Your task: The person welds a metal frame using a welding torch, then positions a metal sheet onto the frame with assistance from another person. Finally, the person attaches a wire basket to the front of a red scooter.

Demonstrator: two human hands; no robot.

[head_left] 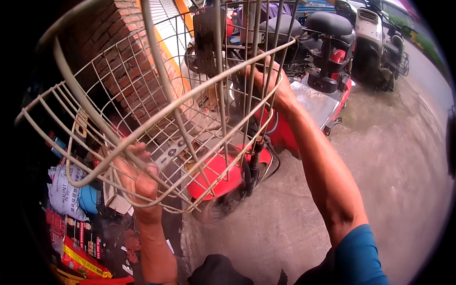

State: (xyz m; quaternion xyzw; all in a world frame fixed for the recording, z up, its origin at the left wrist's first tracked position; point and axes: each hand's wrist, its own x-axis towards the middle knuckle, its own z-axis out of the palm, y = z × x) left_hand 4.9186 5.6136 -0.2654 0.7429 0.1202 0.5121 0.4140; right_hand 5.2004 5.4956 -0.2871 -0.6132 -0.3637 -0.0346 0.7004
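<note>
A large beige-grey wire basket [203,86] is held up tilted in front of me. My left hand [142,178] grips its lower left wires, with the fingers partly hidden behind them. At the basket's right side my right hand [273,83] is closed around the wires; its fingertips are partly covered. Beyond and below the basket stands a red scooter [282,135], its red front fender [216,183] showing through the mesh. A metal strip with round holes [172,153] also shows through the wires.
A brick pillar [128,61] rises at the left. Boxes [80,235], a white printed sack [66,192] and a red-yellow package [83,261] lie at the lower left. More scooters [370,42] stand at the far right on the concrete ground [380,180].
</note>
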